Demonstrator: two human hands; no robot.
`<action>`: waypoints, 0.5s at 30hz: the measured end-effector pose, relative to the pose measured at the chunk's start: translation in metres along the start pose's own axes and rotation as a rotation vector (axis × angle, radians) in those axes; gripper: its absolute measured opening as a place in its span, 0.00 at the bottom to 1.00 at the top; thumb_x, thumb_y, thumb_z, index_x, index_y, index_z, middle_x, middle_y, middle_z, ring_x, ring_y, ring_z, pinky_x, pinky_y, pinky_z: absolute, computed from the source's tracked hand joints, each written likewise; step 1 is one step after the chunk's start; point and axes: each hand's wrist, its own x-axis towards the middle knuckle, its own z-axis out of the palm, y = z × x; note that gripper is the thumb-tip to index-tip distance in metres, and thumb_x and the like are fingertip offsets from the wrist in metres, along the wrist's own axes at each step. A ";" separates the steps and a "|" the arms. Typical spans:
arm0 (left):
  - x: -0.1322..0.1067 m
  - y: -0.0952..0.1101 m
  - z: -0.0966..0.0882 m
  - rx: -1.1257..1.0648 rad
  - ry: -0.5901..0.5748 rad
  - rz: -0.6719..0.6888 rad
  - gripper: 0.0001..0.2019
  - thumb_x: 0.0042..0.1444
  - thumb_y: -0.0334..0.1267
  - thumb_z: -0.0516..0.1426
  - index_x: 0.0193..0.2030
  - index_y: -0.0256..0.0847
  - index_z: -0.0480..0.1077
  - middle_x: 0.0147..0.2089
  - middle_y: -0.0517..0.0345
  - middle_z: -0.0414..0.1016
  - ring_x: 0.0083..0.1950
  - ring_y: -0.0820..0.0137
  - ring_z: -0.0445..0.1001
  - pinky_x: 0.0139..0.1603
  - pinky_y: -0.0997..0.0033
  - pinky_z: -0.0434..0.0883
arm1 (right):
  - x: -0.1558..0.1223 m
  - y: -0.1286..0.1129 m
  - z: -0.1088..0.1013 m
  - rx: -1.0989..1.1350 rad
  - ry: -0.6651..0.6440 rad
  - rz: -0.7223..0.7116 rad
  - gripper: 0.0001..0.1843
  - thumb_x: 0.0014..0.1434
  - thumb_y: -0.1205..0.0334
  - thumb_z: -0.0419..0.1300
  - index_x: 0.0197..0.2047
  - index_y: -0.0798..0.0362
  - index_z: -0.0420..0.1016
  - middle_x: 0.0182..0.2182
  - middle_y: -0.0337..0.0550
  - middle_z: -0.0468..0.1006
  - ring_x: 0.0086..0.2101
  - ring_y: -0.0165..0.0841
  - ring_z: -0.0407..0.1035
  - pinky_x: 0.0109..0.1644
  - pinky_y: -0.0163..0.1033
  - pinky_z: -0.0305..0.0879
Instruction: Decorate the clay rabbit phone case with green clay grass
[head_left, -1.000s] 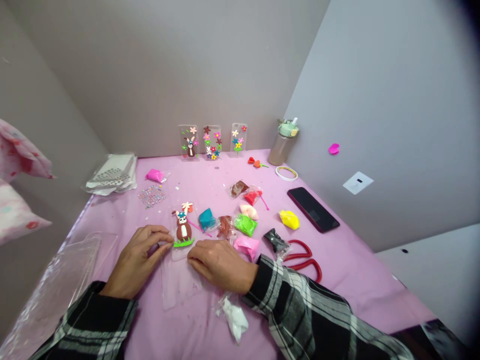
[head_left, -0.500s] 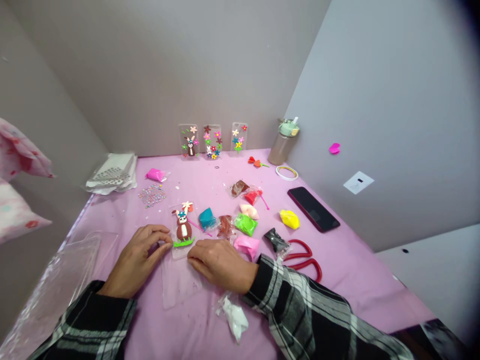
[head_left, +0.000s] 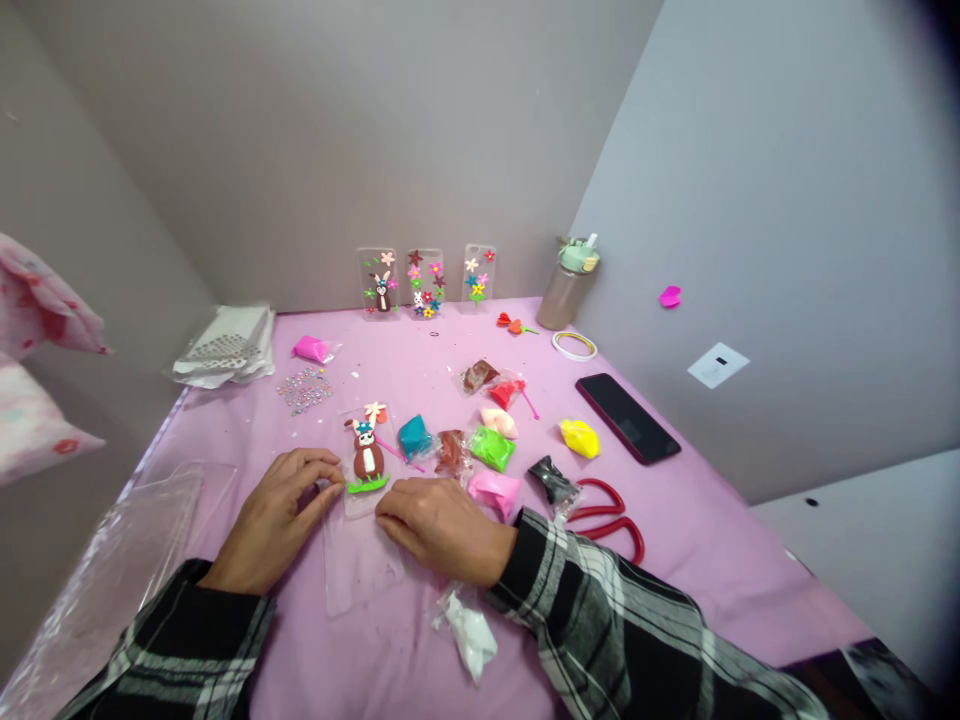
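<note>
A clear phone case (head_left: 358, 506) lies flat, decorated with a brown clay bunny (head_left: 368, 458), a strip of green clay grass (head_left: 368, 485) and a pale flower (head_left: 374, 411). At its left edge, the thumb and forefinger of my left hand (head_left: 283, 510) close on the rim beside the grass. My right hand (head_left: 446, 528) has its fingers curled together at the lower right edge of the case; their tips are partly hidden. Under and below the case is a clear flat sheet (head_left: 356, 575). A thin pink tool (head_left: 401, 456) rests right of the bunny.
Wrapped clay lumps lie to the right, among them blue (head_left: 413, 437), green (head_left: 493, 449) and yellow (head_left: 580, 438). A white packet (head_left: 472, 638), red-handled scissors (head_left: 637, 540) and a phone (head_left: 628, 418) are nearby. Decorated cases (head_left: 425, 285) and a bottle (head_left: 564, 290) stand behind.
</note>
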 end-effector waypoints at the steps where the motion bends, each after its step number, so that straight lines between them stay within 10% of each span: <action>1: 0.000 0.000 0.000 0.000 0.008 -0.004 0.10 0.65 0.48 0.56 0.39 0.47 0.75 0.48 0.53 0.76 0.54 0.56 0.71 0.56 0.57 0.66 | 0.000 0.000 0.000 -0.001 0.000 0.000 0.09 0.71 0.65 0.55 0.40 0.55 0.76 0.36 0.43 0.81 0.35 0.32 0.72 0.37 0.36 0.61; 15: 0.000 0.006 0.001 -0.022 0.018 -0.175 0.16 0.56 0.55 0.61 0.40 0.45 0.72 0.44 0.53 0.76 0.49 0.56 0.73 0.53 0.59 0.67 | -0.001 0.000 0.000 -0.004 0.032 0.037 0.09 0.71 0.65 0.56 0.41 0.55 0.76 0.36 0.43 0.79 0.35 0.32 0.70 0.37 0.36 0.61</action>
